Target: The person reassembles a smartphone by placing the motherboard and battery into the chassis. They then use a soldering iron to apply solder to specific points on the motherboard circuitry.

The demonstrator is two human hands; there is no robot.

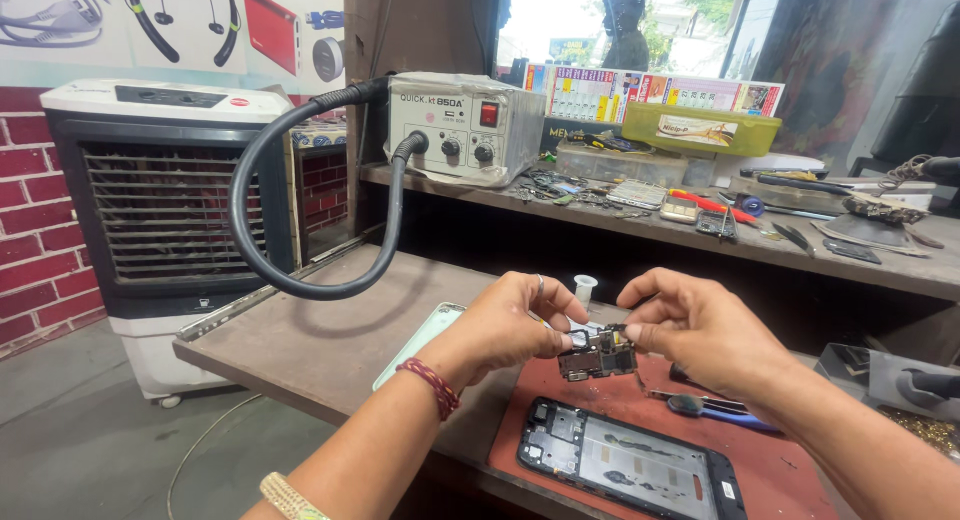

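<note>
My left hand point(515, 325) and my right hand point(690, 330) together hold a small phone circuit board point(598, 355) by its two ends, lifted above a red work mat point(800, 470). Fingertips of both hands pinch the board's top edge. Below it on the mat lies an opened phone frame point(630, 465), inner side up. My left wrist wears a red thread band, with a beaded bracelet further up the arm.
A grey hot-air rework station point(460, 125) sits on the upper shelf, its black hose point(255, 230) looping down to the left. Blue-handled tweezers point(710, 410) lie on the mat. A pale phone panel point(425, 340) rests left. An air cooler point(165, 210) stands at far left. Tools litter the shelf.
</note>
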